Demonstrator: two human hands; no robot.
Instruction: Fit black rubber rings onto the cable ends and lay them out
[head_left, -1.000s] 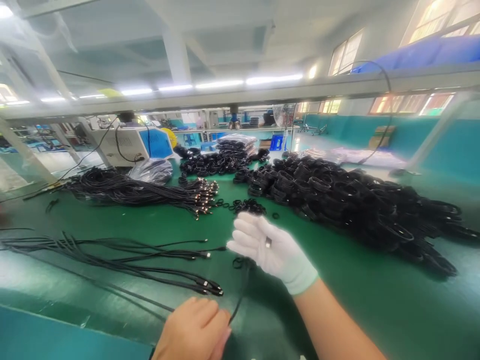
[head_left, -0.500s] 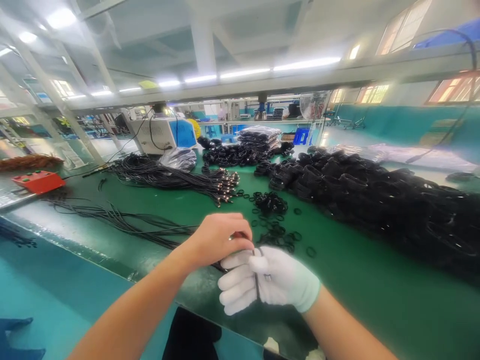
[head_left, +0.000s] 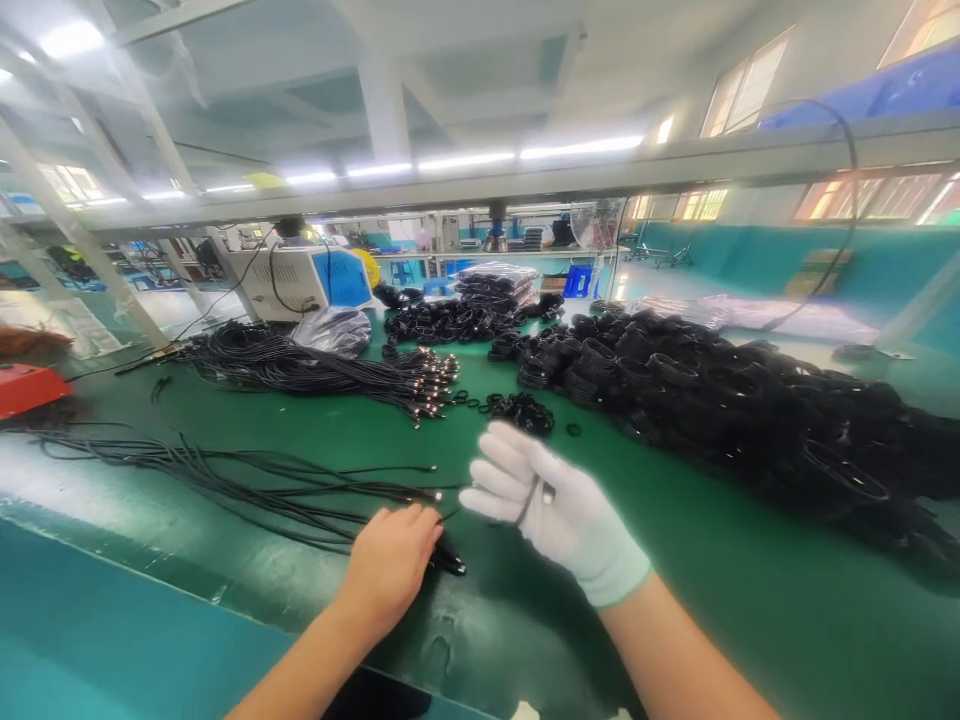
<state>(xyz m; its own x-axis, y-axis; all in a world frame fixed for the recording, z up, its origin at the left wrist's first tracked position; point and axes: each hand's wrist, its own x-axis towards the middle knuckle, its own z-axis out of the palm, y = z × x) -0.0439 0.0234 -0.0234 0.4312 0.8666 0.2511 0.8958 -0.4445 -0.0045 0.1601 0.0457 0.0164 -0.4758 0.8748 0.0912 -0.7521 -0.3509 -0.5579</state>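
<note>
My bare left hand (head_left: 397,560) rests low over the near bundle of thin black cables (head_left: 255,480). Its fingers are curled around some of them, and cable ends with metal tips (head_left: 454,566) stick out past the fingertips. To the right, my right hand (head_left: 562,510) in a white glove is raised above the green table with fingers half curled. A short stretch of black cable (head_left: 527,503) crosses its fingers, and a small metal connector (head_left: 548,493) shows by the thumb. Just beyond the glove lies a small pile of black rings (head_left: 523,411), partly hidden by it.
A second cable bundle (head_left: 337,372) with metal ends lies farther back. Coiled black cables (head_left: 697,390) are heaped along the right. Behind stand a white and blue machine (head_left: 300,280) and stacked bagged goods (head_left: 495,285). A red box (head_left: 30,388) sits far left.
My left hand has left the right glove and moved down and left onto the near cables. My right hand has lifted slightly and turned. The view has swung to the right.
</note>
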